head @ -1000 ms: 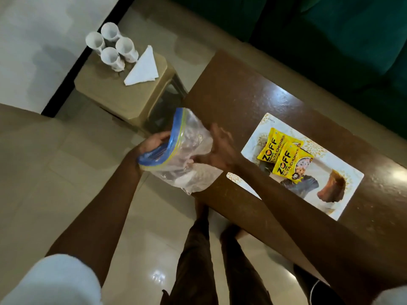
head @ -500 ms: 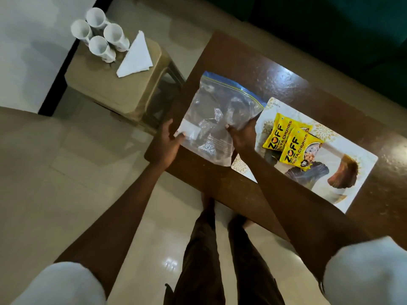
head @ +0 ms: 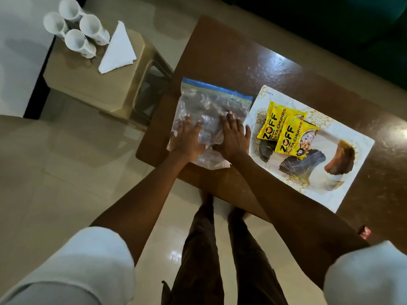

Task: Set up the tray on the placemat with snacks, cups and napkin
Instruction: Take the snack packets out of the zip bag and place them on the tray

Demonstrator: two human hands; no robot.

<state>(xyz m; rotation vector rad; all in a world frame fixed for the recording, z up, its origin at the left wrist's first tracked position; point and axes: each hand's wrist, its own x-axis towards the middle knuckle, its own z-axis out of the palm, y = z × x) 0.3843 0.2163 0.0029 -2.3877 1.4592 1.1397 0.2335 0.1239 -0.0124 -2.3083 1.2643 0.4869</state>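
A clear zip bag with a blue seal strip lies flat on the brown table. My left hand and my right hand both rest palm-down on it, fingers spread. To its right lies a white patterned placemat with two yellow snack packets on it. On a beige stool at the upper left stand several white cups beside a folded white napkin. No tray is in view.
The stool stands just left of the table's end. A dark green sofa runs along the far side of the table. My legs and feet stand on pale floor tiles against the table's near edge.
The bag went from held up in the air to laid flat on the table. Both hands now press down on it with open palms.
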